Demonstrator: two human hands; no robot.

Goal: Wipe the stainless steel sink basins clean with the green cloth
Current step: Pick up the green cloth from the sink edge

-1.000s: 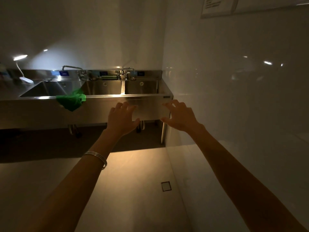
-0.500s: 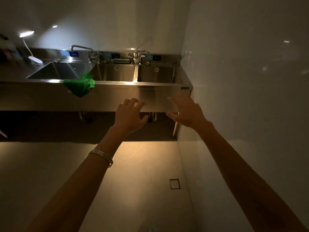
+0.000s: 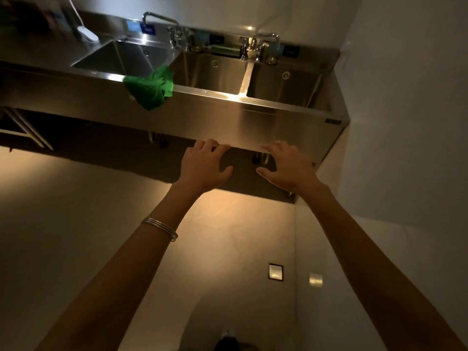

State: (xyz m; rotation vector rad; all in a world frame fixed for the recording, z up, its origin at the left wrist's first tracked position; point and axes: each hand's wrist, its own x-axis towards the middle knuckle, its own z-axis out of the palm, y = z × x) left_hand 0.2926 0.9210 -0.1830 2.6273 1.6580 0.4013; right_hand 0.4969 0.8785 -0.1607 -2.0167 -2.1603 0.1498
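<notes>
Sink unit [image 3: 253,122]: stainless steel, 3 basins in a row against the back wall.
Left basin [image 3: 121,59]: dim; contents cannot be told.
Middle basin [image 3: 212,74]: nothing visible inside but a drain fitting on the back wall.
Right basin [image 3: 283,84]: the same.
Green cloth [image 3: 152,88]: crumpled, bright green, draped over the front rim between the left and middle basins, one corner hanging down the front panel.
Left hand [image 3: 202,165]: fingers spread and lightly bent, holding nothing, well apart from the cloth.
Right hand [image 3: 286,165]: fingers spread likewise, holding nothing.
Faucets: 2, on the back ledge.
</notes>
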